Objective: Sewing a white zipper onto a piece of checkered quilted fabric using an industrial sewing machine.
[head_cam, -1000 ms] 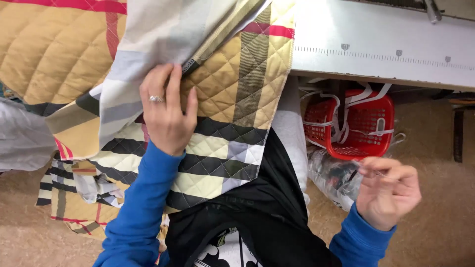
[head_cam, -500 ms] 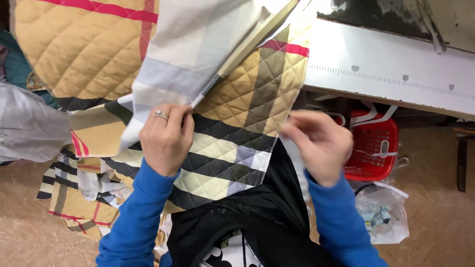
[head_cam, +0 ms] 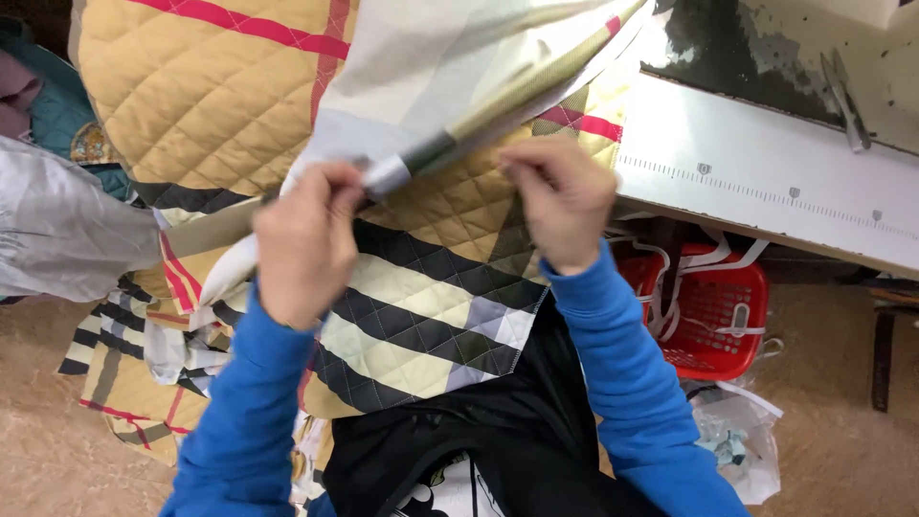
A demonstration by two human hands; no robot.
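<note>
Closest in, blue sleeves and a dark lap, with the lower edge of the quilted checked fabric (head_cam: 421,316) draped over the knees. Just above it the left hand (head_cam: 304,239) is closed, fingers pinched tight on the edge of the pale lining piece (head_cam: 431,77) where a grey patch meets an olive strip. The right hand (head_cam: 565,196) is closed too, pinching the quilted fabric's upper edge just beside the same seam line, so both hands grip along one edge, near each other but apart.

As a judgement: the work looks to be at the lining-up stage. The two layers are brought together and held edge to edge at the front of the table, but nothing here shows them stitched or pinned, and most of the edge still hangs loose to the left, where folds spill over the side.

Further out, the pale work table (head_cam: 766,182) carries a ruler strip along its edge, and small snips (head_cam: 847,101) lie untouched on the dark surface beyond. Below the table sits a red basket (head_cam: 708,311) with white strips, and a clear plastic bag (head_cam: 742,445) lies on the floor.
</note>
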